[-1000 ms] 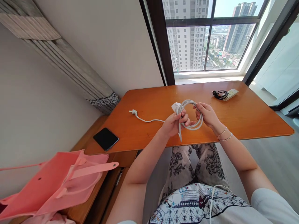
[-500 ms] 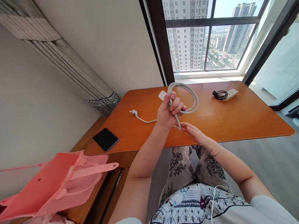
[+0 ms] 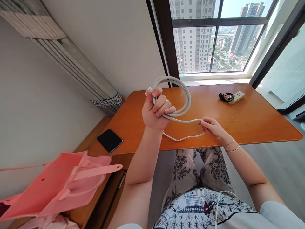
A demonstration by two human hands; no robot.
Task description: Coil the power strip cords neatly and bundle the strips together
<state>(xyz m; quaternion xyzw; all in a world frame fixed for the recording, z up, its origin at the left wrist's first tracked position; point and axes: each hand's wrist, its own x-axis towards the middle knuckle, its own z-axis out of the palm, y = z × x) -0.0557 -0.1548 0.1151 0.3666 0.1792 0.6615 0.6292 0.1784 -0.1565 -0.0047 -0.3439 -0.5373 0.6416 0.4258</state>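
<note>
My left hand (image 3: 157, 108) is closed around a coil of white power cord (image 3: 188, 98), raised above the wooden table. Part of a white block (image 3: 149, 91) on the cord shows by the thumb. To the right, my right hand (image 3: 212, 127) pinches the loose run of the same cord between thumb and fingers. One stretch of cord runs taut from the coil to this pinch. Another sags from it back to the left, below the left wrist. The cord's plug is hidden behind my left hand and forearm.
A black tablet (image 3: 110, 140) lies on the left of the wooden table (image 3: 262, 117). A power strip (image 3: 237, 97) with a coiled black cable (image 3: 226, 97) sits at the far right. An open pink bag (image 3: 59, 187) stands at the lower left. A window (image 3: 214, 47) is behind.
My left hand has moved left with the coil. My right hand has moved right, drawing out the cord in a pinch. The plug that lay on the table is now out of sight.
</note>
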